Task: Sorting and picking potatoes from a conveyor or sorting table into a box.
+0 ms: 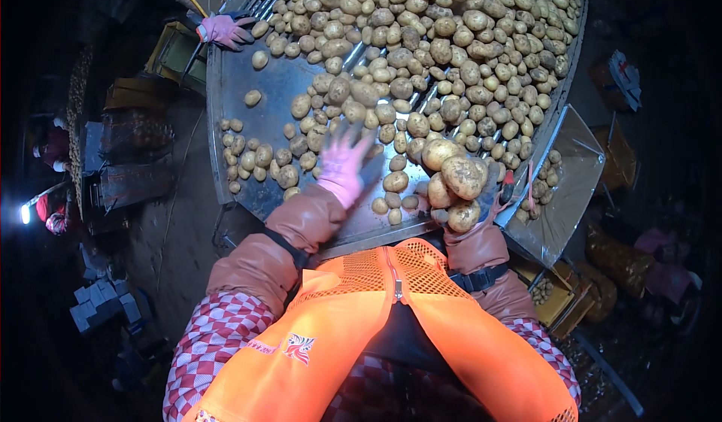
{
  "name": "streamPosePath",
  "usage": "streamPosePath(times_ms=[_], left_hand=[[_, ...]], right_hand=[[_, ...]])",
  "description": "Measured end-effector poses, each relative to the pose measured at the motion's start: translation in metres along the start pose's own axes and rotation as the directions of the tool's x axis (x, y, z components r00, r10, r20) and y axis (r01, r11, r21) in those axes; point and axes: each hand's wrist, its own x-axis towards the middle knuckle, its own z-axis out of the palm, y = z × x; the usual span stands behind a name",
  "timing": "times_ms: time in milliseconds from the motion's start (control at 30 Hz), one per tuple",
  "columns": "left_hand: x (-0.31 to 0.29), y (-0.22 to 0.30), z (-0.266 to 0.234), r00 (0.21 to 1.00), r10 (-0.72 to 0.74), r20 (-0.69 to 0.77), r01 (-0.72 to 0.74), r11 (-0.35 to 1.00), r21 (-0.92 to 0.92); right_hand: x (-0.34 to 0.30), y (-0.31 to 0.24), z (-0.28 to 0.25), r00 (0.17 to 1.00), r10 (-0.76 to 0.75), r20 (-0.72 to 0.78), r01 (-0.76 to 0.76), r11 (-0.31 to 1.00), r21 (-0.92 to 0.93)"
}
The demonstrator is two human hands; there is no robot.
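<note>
A heap of potatoes (481, 53) covers the far and right parts of a metal sorting table (278, 83), thinning out toward me. My left hand (343, 165), in a pink glove, reaches over the near middle with its fingers spread and blurred, close to loose potatoes (353, 111). Nothing shows in its grasp. On the right, my right hand (489, 205) clasps several large potatoes (463, 177) at the table's near edge. They hide most of its fingers. A small red-and-black thing (508, 185) shows beside it; its kind is unclear.
Another person's pink-gloved hand (223, 31) rests at the table's far left corner. A sheet-lined chute (560, 189) with potatoes in it adjoins the right edge. Beyond the left edge stand a yellowish crate (177, 53) and stacked pale boxes (101, 302). A yellow crate (560, 298) stands lower right.
</note>
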Motion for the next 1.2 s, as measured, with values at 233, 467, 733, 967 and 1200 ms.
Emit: streamPosePath(times_ms=[233,467,733,967,1200], left_hand=[[0.022,-0.067,-0.021,0.895,-0.433,-0.102,0.445,0.865,0.234],[0.102,-0.009,0.013,0.905,-0.112,0.411,-0.088,0.895,0.437],[0.087,-0.020,-0.004,0.802,-0.273,0.531,0.202,0.961,0.188],[0.095,0.060,0.047,0.658,-0.059,0.751,-0.058,0.990,0.128],[0.099,0.057,0.066,0.532,0.021,0.846,-0.201,0.974,0.103]], right_hand=[[0.009,-0.007,-0.064,0.962,-0.178,0.206,0.233,0.932,-0.279],[-0.003,-0.038,-0.115,0.911,0.058,0.409,-0.100,0.991,0.083],[-0.031,-0.035,-0.107,0.992,-0.106,0.065,0.087,0.963,0.254],[-0.053,-0.047,-0.096,0.980,-0.021,0.199,-0.065,0.907,0.417],[-0.058,-0.046,-0.145,0.840,-0.065,0.538,-0.265,0.817,0.513]])
